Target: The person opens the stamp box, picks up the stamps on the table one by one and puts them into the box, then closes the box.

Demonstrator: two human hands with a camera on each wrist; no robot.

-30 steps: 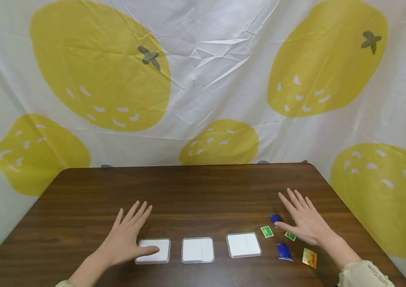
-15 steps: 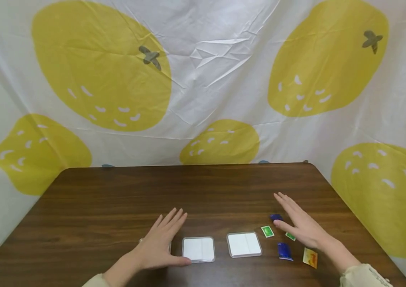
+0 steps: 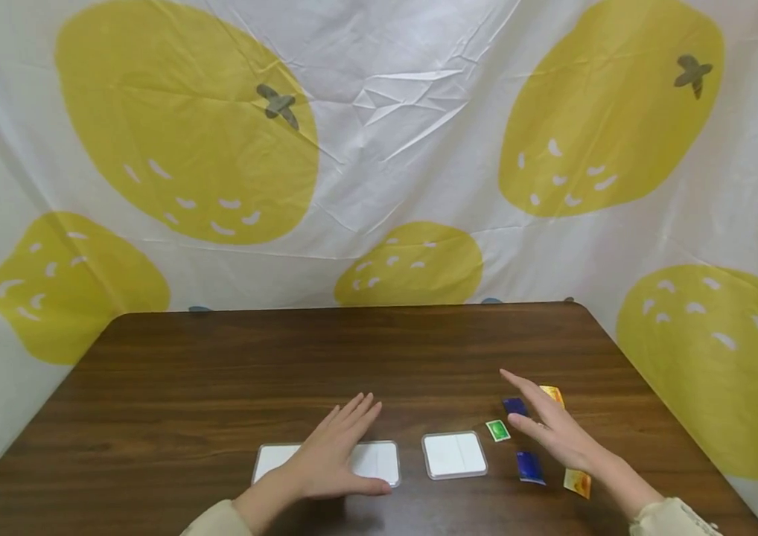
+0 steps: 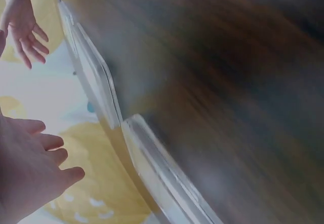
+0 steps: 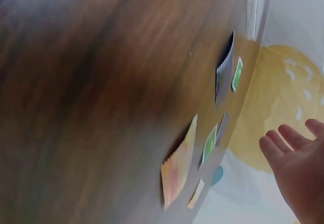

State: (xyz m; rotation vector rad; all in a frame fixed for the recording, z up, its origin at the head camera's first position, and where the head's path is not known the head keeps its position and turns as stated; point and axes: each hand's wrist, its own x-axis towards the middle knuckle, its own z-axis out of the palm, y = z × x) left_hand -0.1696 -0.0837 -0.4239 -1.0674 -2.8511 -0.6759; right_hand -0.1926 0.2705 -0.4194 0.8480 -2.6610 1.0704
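Observation:
My left hand (image 3: 328,461) hovers with fingers extended, overlapping the left case (image 3: 272,455) and middle case (image 3: 384,460). Both are shallow, clear-rimmed and white inside; a third case (image 3: 454,455) lies to their right. Over at the right, my right hand (image 3: 563,439) is held above several small stamp-like pieces, fingers straight and thumb apart. Around it show a blue piece (image 3: 529,467), another blue piece (image 3: 514,406), a green piece (image 3: 498,431) and two orange pieces (image 3: 577,482). A second green piece (image 5: 209,145), hidden in the head view, appears in the right wrist view. Neither hand holds anything.
Everything lies on a dark brown wooden table (image 3: 325,350). A white curtain (image 3: 412,171) printed with yellow lemons hangs behind its far edge. The table's right edge runs beyond the right hand.
My left hand has moved right, from the left case toward the middle one. The right hand has shifted slightly left and turned more edge-on, uncovering the far orange piece and covering a green one.

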